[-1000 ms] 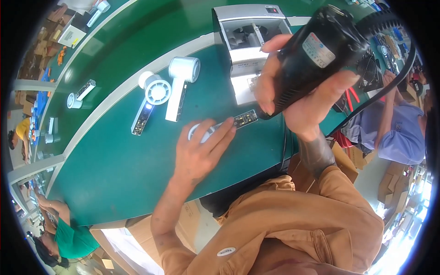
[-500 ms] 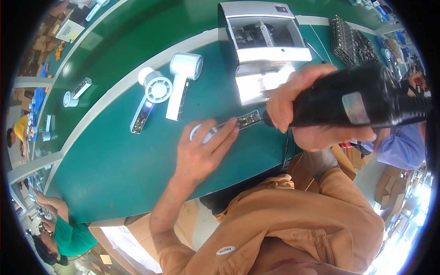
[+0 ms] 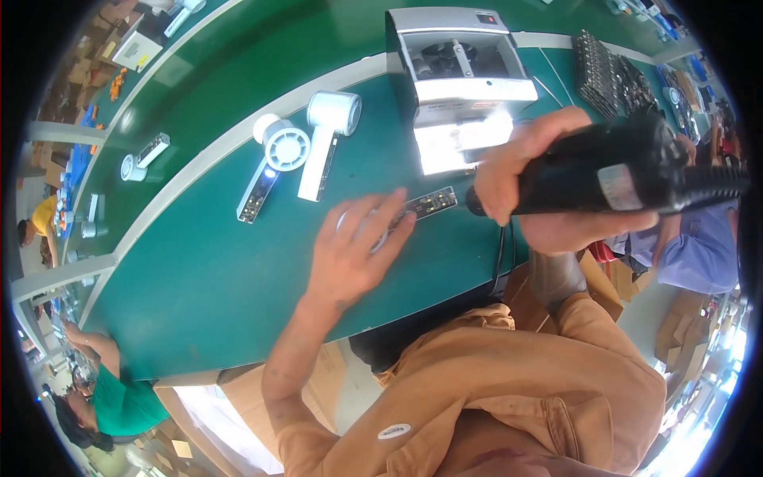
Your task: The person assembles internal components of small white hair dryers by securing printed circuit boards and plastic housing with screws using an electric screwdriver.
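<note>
Now the dark circuit strip (image 3: 429, 204) lies near the desk's (image 3: 199, 294) front edge, your left hand (image 3: 354, 254) spread and pressing its white end, while your right hand (image 3: 532, 187), wrapped around the black power tool (image 3: 612, 171), has swung it lower, tip beside the strip.

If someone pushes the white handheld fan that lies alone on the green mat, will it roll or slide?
The white handheld fan with the round barrel head would probably slide rather than roll: its long flat handle rests along the green mat. It looks like hollow plastic, so likely light. The head might make it pivot if pushed at the handle end.
</note>
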The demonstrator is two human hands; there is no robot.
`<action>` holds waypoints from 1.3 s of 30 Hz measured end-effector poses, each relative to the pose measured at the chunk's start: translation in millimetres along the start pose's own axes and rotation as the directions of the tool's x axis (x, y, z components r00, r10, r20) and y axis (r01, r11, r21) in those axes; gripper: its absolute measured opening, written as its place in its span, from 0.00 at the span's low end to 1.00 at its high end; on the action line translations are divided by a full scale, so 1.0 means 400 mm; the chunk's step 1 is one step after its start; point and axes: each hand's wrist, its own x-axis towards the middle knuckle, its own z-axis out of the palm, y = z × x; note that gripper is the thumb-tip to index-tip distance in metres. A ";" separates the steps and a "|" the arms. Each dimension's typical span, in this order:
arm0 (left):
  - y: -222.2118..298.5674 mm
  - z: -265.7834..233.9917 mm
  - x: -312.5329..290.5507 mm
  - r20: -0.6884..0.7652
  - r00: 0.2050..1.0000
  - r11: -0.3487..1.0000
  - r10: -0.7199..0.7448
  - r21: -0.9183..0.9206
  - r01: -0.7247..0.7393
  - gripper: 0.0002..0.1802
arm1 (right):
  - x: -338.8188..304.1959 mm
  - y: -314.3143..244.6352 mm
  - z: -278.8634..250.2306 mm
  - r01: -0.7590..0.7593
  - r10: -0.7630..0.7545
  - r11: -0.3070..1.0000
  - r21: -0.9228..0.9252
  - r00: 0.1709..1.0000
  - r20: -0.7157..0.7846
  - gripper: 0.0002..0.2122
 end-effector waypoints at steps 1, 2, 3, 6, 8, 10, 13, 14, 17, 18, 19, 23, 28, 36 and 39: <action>0.000 -0.005 -0.002 -0.004 1.000 1.000 0.011 0.002 -0.011 0.22 | 0.002 -0.018 0.021 0.001 0.003 0.999 0.040 0.995 -0.096 0.45; 0.003 -0.011 -0.007 -0.033 0.999 0.998 -0.044 -0.045 0.042 0.24 | 0.012 -0.037 0.022 0.044 -0.044 0.999 -0.002 0.996 -0.082 0.45; 0.006 -0.018 -0.012 -0.059 0.993 0.991 -0.100 -0.094 0.094 0.26 | 0.023 -0.053 0.031 0.070 -0.071 0.997 -0.010 0.994 -0.080 0.45; 0.014 -0.031 -0.013 -0.059 0.954 0.932 -0.293 -0.242 0.271 0.30 | 0.044 -0.098 0.036 0.111 -0.116 0.993 -0.051 0.988 -0.102 0.46; 0.007 -0.030 -0.020 -0.058 0.945 0.916 -0.321 -0.273 0.294 0.35 | 0.072 -0.111 0.029 0.148 -0.156 0.985 -0.093 0.984 -0.088 0.49; 0.005 -0.031 -0.018 0.098 0.881 0.813 -0.463 -0.349 0.466 0.34 | 0.091 -0.121 0.054 0.069 -0.132 0.974 -0.214 0.946 -0.295 0.50; -0.009 -0.016 -0.020 0.095 0.885 0.808 -0.456 -0.372 0.457 0.30 | 0.129 -0.101 0.039 0.035 -0.126 0.949 -0.315 0.954 -0.274 0.50; -0.012 -0.014 -0.021 0.099 0.886 0.809 -0.453 -0.370 0.456 0.30 | 0.159 -0.114 0.108 -0.198 -0.088 0.816 -0.543 0.886 -0.456 0.50; -0.008 -0.010 -0.030 0.088 0.882 0.797 -0.464 -0.394 0.458 0.27 | 0.162 -0.067 0.092 -0.178 -0.074 0.865 -0.470 0.880 -0.469 0.49; -0.009 -0.008 -0.032 0.081 0.888 0.802 -0.453 -0.398 0.446 0.26 | 0.156 -0.060 0.084 -0.179 -0.071 0.865 -0.468 0.881 -0.468 0.49; -0.012 -0.006 -0.030 0.069 0.894 0.808 -0.443 -0.400 0.432 0.26 | 0.152 -0.048 0.068 -0.132 -0.116 0.830 -0.541 0.910 -0.399 0.50; -0.024 -0.003 -0.035 0.065 0.902 0.820 -0.428 -0.393 0.417 0.25 | 0.142 -0.031 0.058 -0.110 -0.123 0.819 -0.563 0.925 -0.360 0.50; -0.012 0.008 -0.028 0.076 0.925 0.824 -0.372 -0.432 0.367 0.23 | 0.108 -0.030 0.067 -0.178 -0.005 0.871 -0.457 0.929 -0.370 0.52; 0.002 0.038 -0.012 0.001 0.933 0.807 -0.359 -0.501 0.311 0.23 | 0.098 0.007 0.137 -0.215 0.170 0.949 -0.229 0.964 -0.203 0.58; -0.002 0.037 -0.022 0.011 0.934 0.809 -0.356 -0.496 0.314 0.23 | 0.084 0.022 0.162 -0.279 0.214 0.916 -0.287 0.947 -0.239 0.59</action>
